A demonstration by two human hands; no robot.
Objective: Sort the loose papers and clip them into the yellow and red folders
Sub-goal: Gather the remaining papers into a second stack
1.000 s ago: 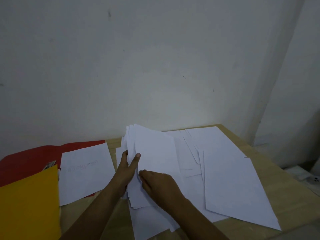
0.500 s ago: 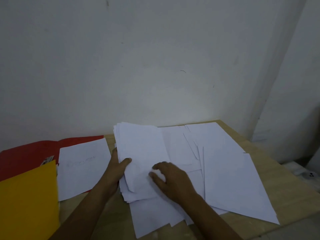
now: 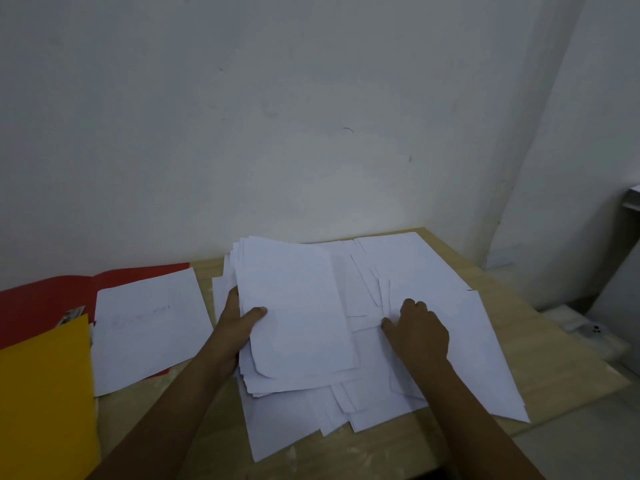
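Closest in, the yellow folder (image 3: pixel 41 403) sits at the near left, a matte card cover lying partly over the open red folder (image 3: pixel 45 299), which has one sheet (image 3: pixel 149 327) with faint writing lying on it. Next out, the left hand (image 3: pixel 235 327) grips a gathered stack (image 3: pixel 294 313) along its left edge, thumb on top and fingers tucked underneath where I can't see them; the stack's edges are fanned and ragged, not squared at all. The right hand (image 3: pixel 415 330) rests knuckles-up on the loose papers (image 3: pixel 450 327) to the right, fingers curled down at a sheet; can't tell if it's actually pinching one. Those thin, slick white sheets overlap at all angles across the pale wooden table (image 3: pixel 540 348), back toward the wall (image 3: pixel 311 116). My worry: paper this smooth slides, so lifting that uneven stack one-handed could spill it. Also the far-right sheet's corner pokes past the table edge and a nudge might drop it.
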